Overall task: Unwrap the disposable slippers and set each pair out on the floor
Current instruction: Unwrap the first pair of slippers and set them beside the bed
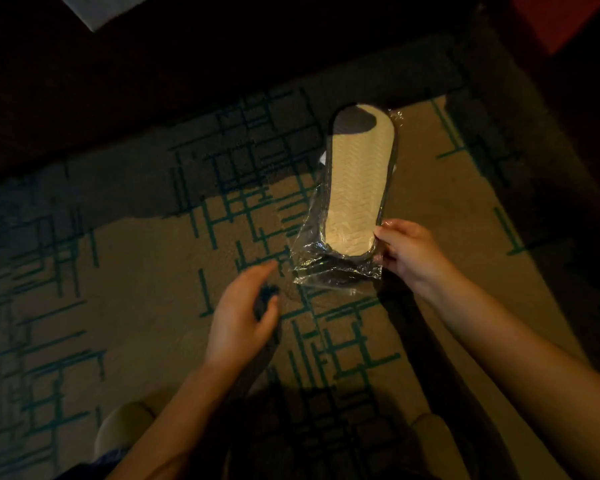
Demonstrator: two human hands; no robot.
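Clear crinkled plastic wraps one beige ridged-sole slipper pack (357, 188) we see, our right hand (409, 252) fingers pinching its edge, left hand (241, 317) fingers loosely spread above the patterned carpet (118, 271).

Two bare forearms reach in from the bottom edge, without sleeves, watch, bracelet or rings. The left hand (238, 318) is blurred, its fingers and thumb hard to tell apart. The right hand (411, 252) is sharper, with short, plain fingernails. At the bottom edge, two pale rounded shapes, one to each side, may be the person's footwear (125, 427); dim light hides detail.
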